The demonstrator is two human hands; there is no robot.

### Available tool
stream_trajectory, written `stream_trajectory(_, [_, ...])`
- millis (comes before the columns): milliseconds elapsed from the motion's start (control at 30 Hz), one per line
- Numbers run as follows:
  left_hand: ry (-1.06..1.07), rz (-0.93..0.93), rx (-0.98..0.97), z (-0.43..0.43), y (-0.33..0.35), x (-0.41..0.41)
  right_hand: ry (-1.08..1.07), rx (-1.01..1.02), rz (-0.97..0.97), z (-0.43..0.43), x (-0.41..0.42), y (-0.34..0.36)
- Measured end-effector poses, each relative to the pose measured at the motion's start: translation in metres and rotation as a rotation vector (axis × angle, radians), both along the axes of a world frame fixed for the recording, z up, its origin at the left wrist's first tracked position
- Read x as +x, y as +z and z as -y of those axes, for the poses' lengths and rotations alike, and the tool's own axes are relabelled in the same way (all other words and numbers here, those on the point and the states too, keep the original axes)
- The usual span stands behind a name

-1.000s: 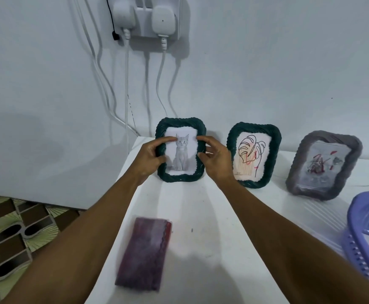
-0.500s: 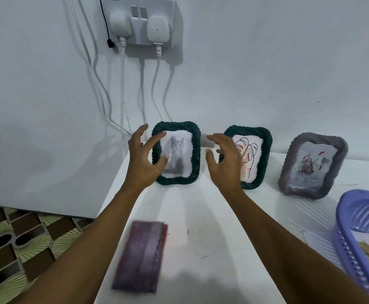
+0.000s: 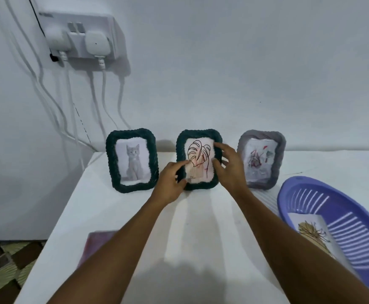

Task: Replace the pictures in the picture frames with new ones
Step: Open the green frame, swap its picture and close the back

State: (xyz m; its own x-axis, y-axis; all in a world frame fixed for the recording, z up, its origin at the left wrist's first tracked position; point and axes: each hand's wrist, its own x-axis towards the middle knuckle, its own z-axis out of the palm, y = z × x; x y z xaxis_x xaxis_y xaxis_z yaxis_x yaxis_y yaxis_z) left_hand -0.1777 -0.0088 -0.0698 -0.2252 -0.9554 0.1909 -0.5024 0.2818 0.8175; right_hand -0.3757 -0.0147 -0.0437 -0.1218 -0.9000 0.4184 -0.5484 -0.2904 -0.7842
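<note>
Three picture frames stand in a row against the wall on the white table (image 3: 203, 229). The left dark green frame (image 3: 111, 163) holds a grey cat picture. The middle dark green frame (image 3: 197, 134) holds a leaf line drawing. My left hand (image 3: 171, 185) grips its left edge, with the index finger lying on the picture. My right hand (image 3: 230, 170) grips its right edge, thumb in front and fingers at the upper corner. The grey frame (image 3: 280, 159) on the right holds a faint reddish drawing and is untouched.
A purple plastic basket (image 3: 289, 189) at the right holds a loose picture (image 3: 310, 233). A dark red cloth (image 3: 96, 244) lies near the table's front left. A wall socket (image 3: 80, 34) with white cables hangs above the left frame. Patterned floor lies beyond the table's left edge.
Both hands let go of the cat frame, which stays standing, and moved right onto the leaf frame. The view shifted right, showing more of the basket.
</note>
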Motion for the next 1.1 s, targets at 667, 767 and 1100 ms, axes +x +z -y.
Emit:
stream_trajectory(667, [-0.043,0.093,-0.289,-0.144,0.026,0.018,0.260,0.179,0.601,-0.109,-0.015,0.055])
stream_trajectory(767, [-0.195,0.181,-0.282,-0.163,0.029,0.001,0.256,0.214,0.608,-0.120,-0.006,0.058])
stream_trajectory(1100, [-0.201,0.316,-0.320,-0.183,0.027,-0.001,0.327,0.245,0.628,-0.140,0.014,0.065])
